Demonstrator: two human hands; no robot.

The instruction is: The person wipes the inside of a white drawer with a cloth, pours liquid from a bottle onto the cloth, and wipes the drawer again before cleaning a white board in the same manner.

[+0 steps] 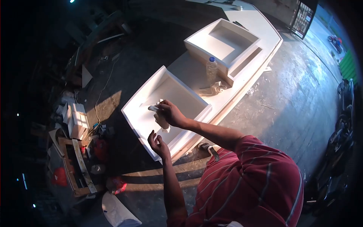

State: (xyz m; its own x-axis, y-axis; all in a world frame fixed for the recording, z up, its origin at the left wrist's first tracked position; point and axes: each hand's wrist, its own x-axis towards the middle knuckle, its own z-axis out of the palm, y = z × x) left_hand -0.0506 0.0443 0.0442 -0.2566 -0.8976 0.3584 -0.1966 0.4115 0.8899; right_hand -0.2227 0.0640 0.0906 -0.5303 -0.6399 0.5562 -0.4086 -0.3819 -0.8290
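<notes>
My right hand (171, 114) is closed around a crumpled whitish cloth (162, 122), which may be a work glove. Part of the cloth sticks out past the fingers and part hangs down below the hand. Just below and left of it, my left hand (159, 145) is raised with fingers bent and apart, holding nothing. Both hands are over the near end of a white boat-shaped structure (176, 145), above its open box compartment (174, 94). Another crumpled cream cloth (217, 89) lies on the deck beside a clear plastic bottle (211, 71) with a blue cap.
A second white compartment (223, 41) rises farther along the structure. On the left floor are a wooden frame (81, 166), white blocks (77, 121), red bags (59, 176) and a cable (97, 109). Motorcycles (342, 128) line the right side, near sunlit concrete.
</notes>
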